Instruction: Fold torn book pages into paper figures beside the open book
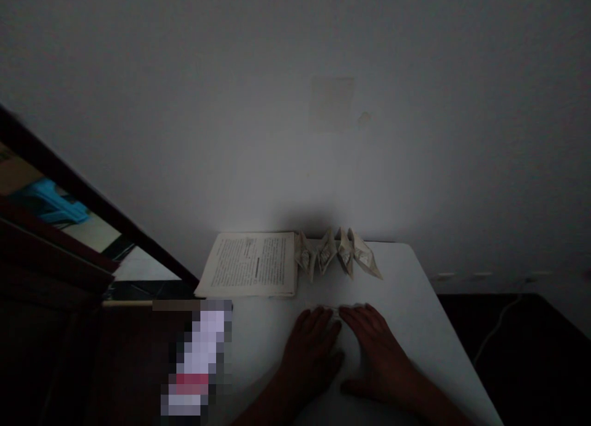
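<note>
My left hand point(310, 346) lies palm down on the white table, its fingers stretched forward. Beside it, my right hand point(376, 343) also rests flat, with the thumb apart from the fingers. Between the fingertips of both hands shows a small strip of pale paper point(336, 313); the rest of it is covered by my fingers, and its shape is too dark to make out. Beyond the hands stand several folded paper boats point(325, 252) in a row, made of printed paper. A stack of printed pages point(252, 265) lies to their left.
The white table point(406, 278) meets a grey wall point(258, 136) at the back. A blurred-out, pale object point(203, 352) is at the table's left edge. Dark wooden furniture point(50, 241) and a blue item point(55, 203) are farther left. A white cable point(498, 321) hangs at the right.
</note>
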A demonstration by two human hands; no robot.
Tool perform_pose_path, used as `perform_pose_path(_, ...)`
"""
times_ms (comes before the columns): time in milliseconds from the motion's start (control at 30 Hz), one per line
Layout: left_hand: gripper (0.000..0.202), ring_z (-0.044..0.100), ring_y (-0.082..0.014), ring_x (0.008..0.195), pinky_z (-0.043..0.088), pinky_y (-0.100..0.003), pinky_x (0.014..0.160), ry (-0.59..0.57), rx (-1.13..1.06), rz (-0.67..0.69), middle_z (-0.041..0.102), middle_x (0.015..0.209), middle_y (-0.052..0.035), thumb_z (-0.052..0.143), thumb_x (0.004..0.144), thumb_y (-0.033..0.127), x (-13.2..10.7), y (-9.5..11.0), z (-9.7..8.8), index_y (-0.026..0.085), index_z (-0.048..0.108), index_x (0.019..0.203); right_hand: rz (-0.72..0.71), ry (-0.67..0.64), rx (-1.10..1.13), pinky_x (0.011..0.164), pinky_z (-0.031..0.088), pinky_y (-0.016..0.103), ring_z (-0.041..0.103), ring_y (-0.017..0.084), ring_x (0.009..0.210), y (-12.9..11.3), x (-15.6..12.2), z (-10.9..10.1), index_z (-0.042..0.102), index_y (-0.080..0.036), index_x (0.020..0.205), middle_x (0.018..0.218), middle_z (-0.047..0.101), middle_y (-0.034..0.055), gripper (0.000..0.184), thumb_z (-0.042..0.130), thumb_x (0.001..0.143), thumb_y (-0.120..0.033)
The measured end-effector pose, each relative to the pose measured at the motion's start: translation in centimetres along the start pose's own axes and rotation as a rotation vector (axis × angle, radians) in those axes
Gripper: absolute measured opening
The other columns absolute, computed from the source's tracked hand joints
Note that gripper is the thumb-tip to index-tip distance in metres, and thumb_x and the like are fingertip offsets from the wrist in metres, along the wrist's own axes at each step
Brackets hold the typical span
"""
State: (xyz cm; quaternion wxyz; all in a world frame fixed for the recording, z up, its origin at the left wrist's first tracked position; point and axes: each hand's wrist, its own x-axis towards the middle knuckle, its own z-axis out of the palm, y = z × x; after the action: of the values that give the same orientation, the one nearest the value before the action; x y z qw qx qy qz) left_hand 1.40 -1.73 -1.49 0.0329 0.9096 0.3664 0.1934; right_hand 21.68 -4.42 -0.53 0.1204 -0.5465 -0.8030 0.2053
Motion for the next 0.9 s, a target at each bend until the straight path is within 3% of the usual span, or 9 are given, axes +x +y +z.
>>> perform_pose_path(300,0.043,0.046,-0.0288,0.119,0.039,-0.048,0.096,0.086,0.06,-0.062,0.052,0.13,-0.0081,0.052,0.083,0.042,-0.1,-0.5,-0.4,0.028,0.053,0.124,-0.002,-0.015,-0.008,0.111,0.009,0.047,0.022,0.033,0.133,-0.2,0.0,-0.6,0.037,-0.021,0.138,0.146,0.033,0.0049,0.102,0.072,0.051,-0.059)
perform_pose_path(700,0.044,0.039,-0.0327,0.123,0.032,-0.048,0.094,0.155,0.127,-0.08,0.05,0.131,-0.0066,0.051,0.083,0.043,-0.5,-0.4,0.4,0.031,0.051,0.125,-0.057,-0.114,-0.025,0.11,0.003,0.047,0.025,0.034,0.13,-1.2,1.8,-2.2,0.029,-0.023,0.142,0.147,0.031,0.0033,0.114,0.078,0.044,-0.055)
perform_pose_path(900,0.048,0.032,-0.0353,0.128,0.032,-0.05,0.092,0.086,0.132,-0.099,0.044,0.137,-0.0075,0.048,0.085,0.044,-0.8,-0.3,0.7,0.031,0.045,0.131,-0.118,-0.147,-0.015,0.111,-0.001,0.047,0.014,0.032,0.136,-0.9,2.2,-2.0,0.02,-0.025,0.144,0.15,0.023,0.002,0.118,0.078,0.046,-0.053)
